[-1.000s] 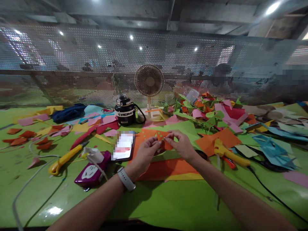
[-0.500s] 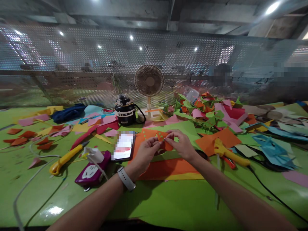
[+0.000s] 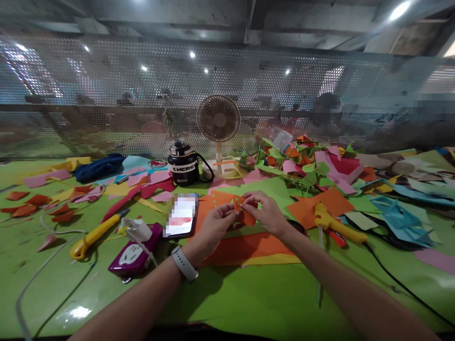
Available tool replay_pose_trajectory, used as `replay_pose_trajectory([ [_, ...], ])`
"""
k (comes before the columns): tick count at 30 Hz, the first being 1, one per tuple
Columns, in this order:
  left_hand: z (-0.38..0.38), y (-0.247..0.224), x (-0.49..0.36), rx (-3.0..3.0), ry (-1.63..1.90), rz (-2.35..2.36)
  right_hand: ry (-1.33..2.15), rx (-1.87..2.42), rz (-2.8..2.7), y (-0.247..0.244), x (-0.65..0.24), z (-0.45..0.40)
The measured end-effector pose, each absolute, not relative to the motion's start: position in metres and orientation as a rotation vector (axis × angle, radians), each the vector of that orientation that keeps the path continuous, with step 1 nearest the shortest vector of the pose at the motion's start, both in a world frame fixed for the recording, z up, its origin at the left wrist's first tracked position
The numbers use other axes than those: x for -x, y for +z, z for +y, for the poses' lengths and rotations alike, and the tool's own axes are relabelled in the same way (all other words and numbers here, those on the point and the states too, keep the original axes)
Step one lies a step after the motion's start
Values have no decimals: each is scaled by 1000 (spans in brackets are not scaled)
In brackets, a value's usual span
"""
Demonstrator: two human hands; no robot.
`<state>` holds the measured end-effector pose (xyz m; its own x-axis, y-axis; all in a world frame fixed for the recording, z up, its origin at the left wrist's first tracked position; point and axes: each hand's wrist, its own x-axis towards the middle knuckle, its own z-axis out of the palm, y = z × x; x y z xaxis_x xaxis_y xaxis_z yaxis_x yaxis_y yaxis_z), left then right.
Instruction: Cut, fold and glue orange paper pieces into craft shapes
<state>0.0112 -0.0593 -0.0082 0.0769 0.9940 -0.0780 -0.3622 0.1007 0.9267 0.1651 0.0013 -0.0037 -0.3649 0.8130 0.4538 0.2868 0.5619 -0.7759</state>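
Observation:
Between my hands is a small piece of orange paper (image 3: 248,217) with green dots on it. My left hand (image 3: 219,224), with a white watch band at the wrist, pinches its left side. On the other side the fingertips of my right hand (image 3: 265,211) are closed on its upper right edge. Beneath them lie orange sheets (image 3: 245,247) over a yellow one, and a green sheet (image 3: 273,192) is behind. Left of my left hand rests a phone (image 3: 183,215) with a lit, partly blurred screen.
A purple power strip (image 3: 137,253) with a white plug and a yellow-handled tool (image 3: 93,237) lie left. At right is a yellow glue gun (image 3: 337,225) with a black cord. Behind stand a black bottle (image 3: 184,166), a fan (image 3: 218,118) and a heap of paper scraps (image 3: 302,161).
The whole view has shifted very slightly, so things sit a little further left. Both hands keep their hold on the orange paper, with hardly any finger movement.

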Motion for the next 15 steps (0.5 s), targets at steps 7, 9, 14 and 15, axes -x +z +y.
replay_pose_trajectory([
  [7,-59,-6,-10,-843,1303,918,784,913,-1859,-3,-166,2],
  [9,-59,-7,-11,-838,1327,913,763,918,-1854,-4,-165,1],
  [14,-59,-8,-13,-849,1347,914,714,922,-1824,-5,-164,-1],
  [15,-59,-7,-13,-849,1348,913,716,917,-1815,-5,-164,-1],
])
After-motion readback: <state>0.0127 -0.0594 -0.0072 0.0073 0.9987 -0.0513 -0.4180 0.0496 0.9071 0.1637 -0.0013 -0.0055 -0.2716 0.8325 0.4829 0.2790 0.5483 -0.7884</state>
